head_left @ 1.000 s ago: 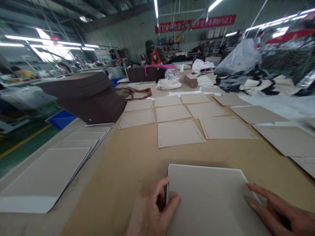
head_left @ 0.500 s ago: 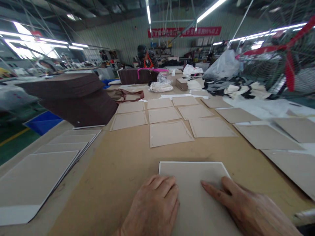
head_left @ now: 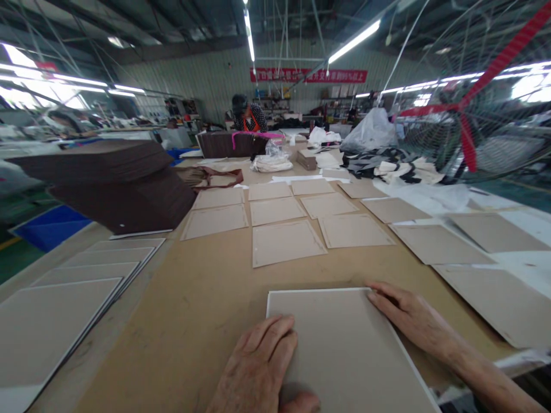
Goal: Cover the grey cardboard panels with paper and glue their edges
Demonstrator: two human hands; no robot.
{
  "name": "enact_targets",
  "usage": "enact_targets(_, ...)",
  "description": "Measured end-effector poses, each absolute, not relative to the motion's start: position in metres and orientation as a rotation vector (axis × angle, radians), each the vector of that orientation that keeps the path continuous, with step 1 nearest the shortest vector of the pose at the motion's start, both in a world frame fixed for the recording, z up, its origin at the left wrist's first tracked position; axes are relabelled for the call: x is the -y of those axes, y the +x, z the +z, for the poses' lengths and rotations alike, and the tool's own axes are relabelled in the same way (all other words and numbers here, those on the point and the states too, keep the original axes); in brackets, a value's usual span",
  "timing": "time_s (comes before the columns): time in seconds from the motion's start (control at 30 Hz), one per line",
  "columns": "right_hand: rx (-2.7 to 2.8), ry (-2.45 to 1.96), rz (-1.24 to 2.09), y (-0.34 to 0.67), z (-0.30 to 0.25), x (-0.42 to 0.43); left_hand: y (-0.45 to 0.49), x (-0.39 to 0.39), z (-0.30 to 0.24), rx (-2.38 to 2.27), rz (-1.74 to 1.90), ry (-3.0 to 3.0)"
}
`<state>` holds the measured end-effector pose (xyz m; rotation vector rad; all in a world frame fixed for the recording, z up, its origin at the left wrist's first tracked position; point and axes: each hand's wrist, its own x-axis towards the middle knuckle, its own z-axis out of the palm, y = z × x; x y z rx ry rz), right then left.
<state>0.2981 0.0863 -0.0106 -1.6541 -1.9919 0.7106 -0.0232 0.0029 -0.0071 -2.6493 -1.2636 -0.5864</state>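
Observation:
A flat grey board with a thin white border lies on the table in front of me. My left hand rests flat across its left edge, fingers stretched forward and the thumb out over the board. At the far right corner is my right hand, its thumb and forefinger closed together on that corner. Its other fingers are mostly hidden behind them. Beyond the board, several plain grey panels are spread in rows.
Overlapping white-edged boards lie along the left side. Behind them rises a tall dark brown stack. More grey panels lie to the right. A large fan with red blades stands at the right, and a person is at the far end.
My right hand has moved from the middle of the board out to its far right corner. The left hand stays on the left edge. The view has tilted up slightly.

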Motion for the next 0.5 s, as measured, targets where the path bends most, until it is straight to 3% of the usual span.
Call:
enact_targets(0.2,1.929,-1.591,0.674,0.296,-0.008,-0.086,-0.023,-0.001,-0.005,1.361,-0.623,-2.710)
enact_targets(0.33,1.610,-1.536,0.994,0.292,0.008,-0.086,-0.024,0.001,-0.016,1.440,-0.728,-2.741)
enact_targets(0.43,1.389,-1.407,1.258,0.293,0.027,-0.079,-0.028,0.008,-0.031,1.709,-1.040,-2.580)
enact_targets(0.5,1.523,-1.433,1.026,0.295,0.038,-0.073,-0.030,0.016,-0.035,1.977,-1.400,-2.424)
